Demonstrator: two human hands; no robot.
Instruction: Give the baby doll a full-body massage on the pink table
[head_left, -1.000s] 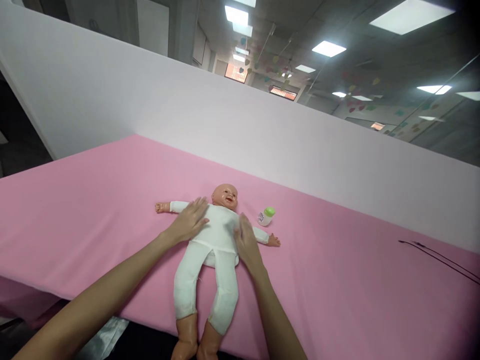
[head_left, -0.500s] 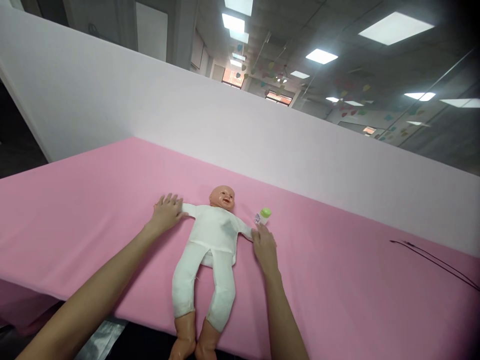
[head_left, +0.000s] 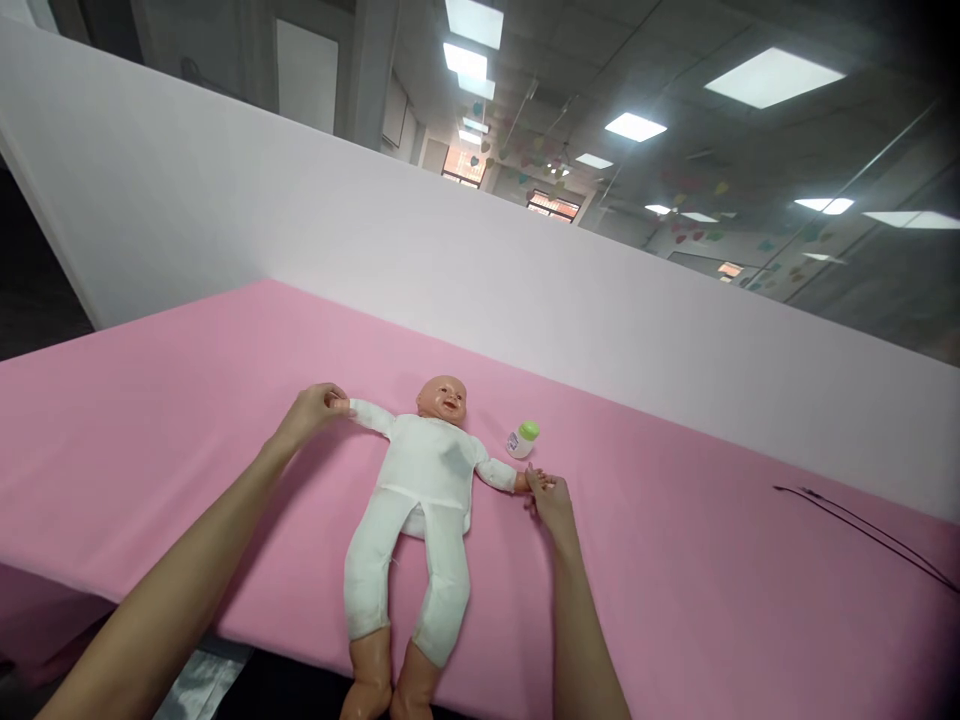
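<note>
A baby doll (head_left: 431, 465) in a white cloth body suit lies on its back, arms spread, its bare feet at the table's near edge. My left hand (head_left: 311, 408) is closed round the doll's hand on the left side of the picture. On the other side, my right hand (head_left: 553, 503) pinches the fingers of the doll's other hand (head_left: 523, 482). Just beyond that hand stands a small clear bottle (head_left: 519, 443) with a green cap and a printed label, touched by neither of my hands.
The doll lies on a pink cloth (head_left: 675, 560) that covers the table. A white partition (head_left: 465, 260) rises along the far edge. Thin black cords (head_left: 862, 530) lie at the right. Something silvery (head_left: 201, 680) shows below the near edge.
Both my hands have slid outward from the doll's forearms to its hands. The fingers, earlier laid over the arms, are now curled round the doll's hands.
</note>
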